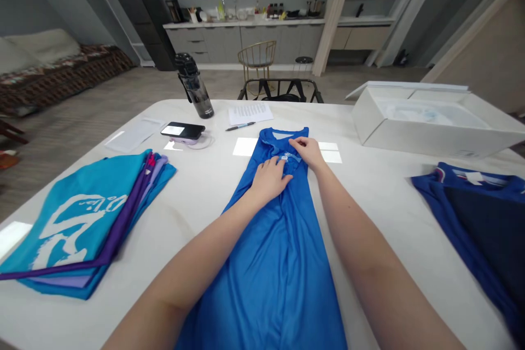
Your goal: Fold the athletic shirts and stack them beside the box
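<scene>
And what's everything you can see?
Garment: one, blue, table's middle
Folded clothes: one pile, teal and purple, left
Navy clothes: folded, count unclear, right
Box: one, white, far right
Bottle: one, dark, far left
Phone: one, black, near bottle
Papers: two or more, white, far side
Pen: one, blue, by papers
Table: one, white, centre
Chairs: two, gold and black, behind table
Stool: one, black, by counter
Fridge: one, black, back left
Counter: one, white, back, small clutter on top
Curtains: two or more, pale, back right
Sofa: one, cream, far left
Left hand: one, bare, on garment
Right hand: one, bare, at its collar
</scene>
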{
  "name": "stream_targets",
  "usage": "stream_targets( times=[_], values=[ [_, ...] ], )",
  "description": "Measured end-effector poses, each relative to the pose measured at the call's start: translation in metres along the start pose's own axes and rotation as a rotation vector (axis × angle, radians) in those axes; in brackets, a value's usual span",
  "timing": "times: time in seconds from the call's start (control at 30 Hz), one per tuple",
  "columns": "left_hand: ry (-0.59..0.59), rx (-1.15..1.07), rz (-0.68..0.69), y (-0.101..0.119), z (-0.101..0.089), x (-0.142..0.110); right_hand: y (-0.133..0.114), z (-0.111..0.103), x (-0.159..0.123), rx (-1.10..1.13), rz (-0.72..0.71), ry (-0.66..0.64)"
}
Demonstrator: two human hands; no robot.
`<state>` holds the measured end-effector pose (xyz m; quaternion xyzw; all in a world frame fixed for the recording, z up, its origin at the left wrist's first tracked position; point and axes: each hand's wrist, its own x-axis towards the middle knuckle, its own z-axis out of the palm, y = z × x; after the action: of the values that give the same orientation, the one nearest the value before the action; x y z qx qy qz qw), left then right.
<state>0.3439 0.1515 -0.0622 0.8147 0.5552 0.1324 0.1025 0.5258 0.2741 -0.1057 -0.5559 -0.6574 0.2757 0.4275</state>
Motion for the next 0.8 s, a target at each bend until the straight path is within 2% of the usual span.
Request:
stream_targets(
  times=[0.1,0.3,0.8],
  values=[
    [-0.075,0.041,0.029,-0.006,0.010,-0.005,-0.005,0.001,-0.001,-0.102,-0.023,-0.083],
    [-0.103,0.067,0.050,-0.009,0.026,-0.007,-0.005,0.003,-0.002,-0.281,-0.084,-0.097],
    [-0.116,0.043,0.036,-0.008,0.024,-0.006,-0.005,0.006,0.001,-0.410,-0.054,-0.135]
  ],
)
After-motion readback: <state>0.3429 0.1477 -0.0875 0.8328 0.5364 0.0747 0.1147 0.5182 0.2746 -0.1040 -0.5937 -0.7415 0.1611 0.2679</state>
